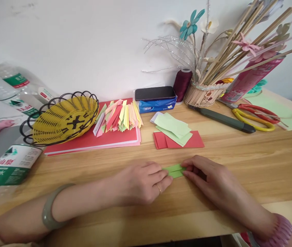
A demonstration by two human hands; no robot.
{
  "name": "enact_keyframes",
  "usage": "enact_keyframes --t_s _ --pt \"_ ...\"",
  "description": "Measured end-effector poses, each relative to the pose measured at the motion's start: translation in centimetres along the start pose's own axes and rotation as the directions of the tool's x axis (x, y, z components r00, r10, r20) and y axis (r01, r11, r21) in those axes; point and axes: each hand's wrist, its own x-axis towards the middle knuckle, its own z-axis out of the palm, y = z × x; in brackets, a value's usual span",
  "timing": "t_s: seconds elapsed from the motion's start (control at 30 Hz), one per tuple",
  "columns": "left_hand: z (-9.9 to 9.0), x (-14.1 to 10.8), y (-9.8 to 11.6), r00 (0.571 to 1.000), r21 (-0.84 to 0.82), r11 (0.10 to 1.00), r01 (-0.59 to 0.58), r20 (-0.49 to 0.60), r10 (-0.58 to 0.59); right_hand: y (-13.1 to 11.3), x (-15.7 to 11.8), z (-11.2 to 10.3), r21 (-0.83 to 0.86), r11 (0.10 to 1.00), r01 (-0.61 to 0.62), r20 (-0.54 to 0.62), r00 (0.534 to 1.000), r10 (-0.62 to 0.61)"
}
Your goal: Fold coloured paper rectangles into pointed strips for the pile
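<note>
Working on the wooden table (259,171), taking bearings from the red cards (198,138). Facing the yellow basket (61,120) well off to the left of the red cards. Resting the left hand (144,183) in front of the red cards and toward their left, laying its fingers over one end of the green paper strip (176,170); hiding its thumb, so being unable to tell whether pinching or merely pressing. Holding the right hand (210,173) in front of the red cards and toward their right, nipping the other end between thumb and fingers. Seeing the folded papers (121,115) behind and left of the red cards, and the pale green sheets (173,126) lying partly on top of them. Handling the strip on the tabletop just in front of the red cards, between both hands, and noting a dark lengthwise line, perhaps from flaps meeting. Probably doing best by pinning the left end without skewing, matching long edges to that line without overlapping, and running a fingertip along each fold with steady pressure. Risking, by too hard a pinch, a stray crease.
</note>
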Motion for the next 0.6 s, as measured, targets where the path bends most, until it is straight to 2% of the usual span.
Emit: enact_keyframes --t_s 0.2,0.37,0.47,0.6 --pt "0.12 0.41 -0.61 0.983 0.053 0.998 -0.037 0.183 0.026 0.27 0.07 0.25 -0.082 0.996 -0.016 0.021 1.0 0.018" --pt "-0.4 0.58 -0.54 0.962 0.08 0.995 -0.053 0.271 0.029 -0.12 0.06 0.13 -0.112 0.993 0.019 0.027 1.0 -0.016" --pt "-0.65 0.68 -0.45 0.955 0.091 0.993 -0.076 0.291 0.047 -0.37 0.12 0.04 -0.13 0.991 0.026 0.042 0.999 -0.021" --pt "-0.42 0.44 -0.28 0.965 0.096 0.993 -0.073 0.26 0.045 -0.5 0.24 0.0 -0.123 0.991 0.047 0.064 0.997 -0.04"
